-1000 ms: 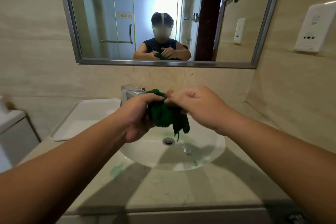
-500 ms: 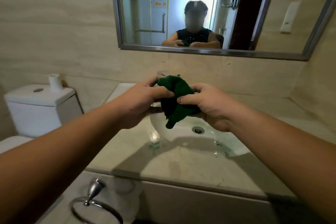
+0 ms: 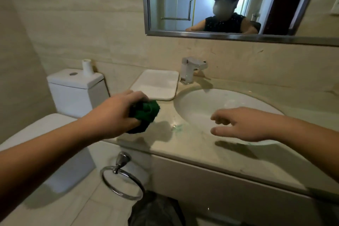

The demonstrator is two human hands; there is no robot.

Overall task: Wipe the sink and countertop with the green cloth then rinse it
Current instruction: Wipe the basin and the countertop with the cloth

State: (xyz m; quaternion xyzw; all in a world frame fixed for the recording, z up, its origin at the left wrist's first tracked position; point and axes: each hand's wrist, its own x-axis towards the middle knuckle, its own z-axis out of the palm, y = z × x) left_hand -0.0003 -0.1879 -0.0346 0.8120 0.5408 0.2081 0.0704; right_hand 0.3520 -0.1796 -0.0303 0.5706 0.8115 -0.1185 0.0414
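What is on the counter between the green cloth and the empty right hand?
Head view: bare countertop with a faint green smear, then the rim of the sink, between green cloth and right hand.

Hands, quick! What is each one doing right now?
Left hand: grips the bunched green cloth at the countertop's left end.
Right hand: open, fingers relaxed, holding nothing, above the sink.

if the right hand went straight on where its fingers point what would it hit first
Likely the green cloth gripped by the left hand. The right hand points left over the countertop, nothing between them, though depth is unclear.
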